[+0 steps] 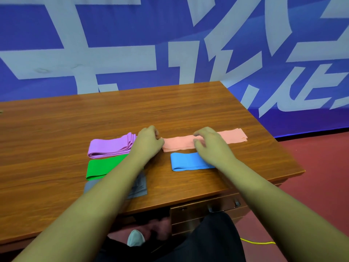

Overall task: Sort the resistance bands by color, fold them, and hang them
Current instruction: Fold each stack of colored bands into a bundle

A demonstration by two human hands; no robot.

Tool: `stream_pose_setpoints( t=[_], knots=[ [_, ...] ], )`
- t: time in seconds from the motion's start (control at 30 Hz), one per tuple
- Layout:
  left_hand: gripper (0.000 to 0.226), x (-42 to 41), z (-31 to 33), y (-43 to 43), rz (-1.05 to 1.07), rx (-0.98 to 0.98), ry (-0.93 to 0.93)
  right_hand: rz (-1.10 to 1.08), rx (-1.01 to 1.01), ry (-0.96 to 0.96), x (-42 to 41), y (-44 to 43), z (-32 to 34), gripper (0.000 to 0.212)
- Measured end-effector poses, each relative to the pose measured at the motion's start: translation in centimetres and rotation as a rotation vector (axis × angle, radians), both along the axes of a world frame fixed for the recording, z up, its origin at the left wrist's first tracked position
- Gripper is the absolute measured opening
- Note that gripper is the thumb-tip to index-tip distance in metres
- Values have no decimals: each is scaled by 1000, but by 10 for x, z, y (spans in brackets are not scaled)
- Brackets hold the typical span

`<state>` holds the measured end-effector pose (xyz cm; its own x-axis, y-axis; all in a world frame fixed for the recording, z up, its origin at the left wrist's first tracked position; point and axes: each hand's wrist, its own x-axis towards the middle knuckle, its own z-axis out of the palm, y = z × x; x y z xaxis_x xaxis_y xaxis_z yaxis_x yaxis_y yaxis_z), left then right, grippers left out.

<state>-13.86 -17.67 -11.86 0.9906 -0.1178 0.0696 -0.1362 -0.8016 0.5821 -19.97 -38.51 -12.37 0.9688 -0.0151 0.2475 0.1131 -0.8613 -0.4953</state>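
— Where's the pink band (232, 138)?
— Head view: flat on the table (56, 129), at 12 o'clock from the blue band (187, 161). Your left hand (149, 138) pinches its 9 o'clock end with curled fingers. Your right hand (209, 146) bends over its middle, blurred, so I cannot tell its grip.

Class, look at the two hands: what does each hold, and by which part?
The left hand pinches the pink band at its left end. The right hand lies over its middle; whether it grips is blurred.

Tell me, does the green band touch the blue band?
Apart. The head view shows bare table between the green band and the blue band.
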Motion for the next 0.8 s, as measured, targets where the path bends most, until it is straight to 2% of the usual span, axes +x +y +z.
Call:
stream_pose_setpoints(
  t=[0.07,0.13,0.23,0.37,0.53,0.67,0.8],
  knots=[
    [31,7,6,-9,67,83,145,58,-50,60,8,2,0,32],
    [33,11,10,-17,90,156,241,88,-95,135,13,0,-3,32],
    [17,17,7,-25,108,164,295,98,-124,177,16,-2,-11,28],
    [26,21,-2,-29,103,167,372,88,-108,144,17,-5,-17,26],
    [19,24,-11,-30,66,204,336,82,-60,130,18,-4,-19,24],
    [15,22,-11,-27,31,81,249,73,-27,175,20,-4,-17,24],
    [24,25,-4,-24,1,-281,160,-45,286,122,26,-1,-4,19]
  ],
)
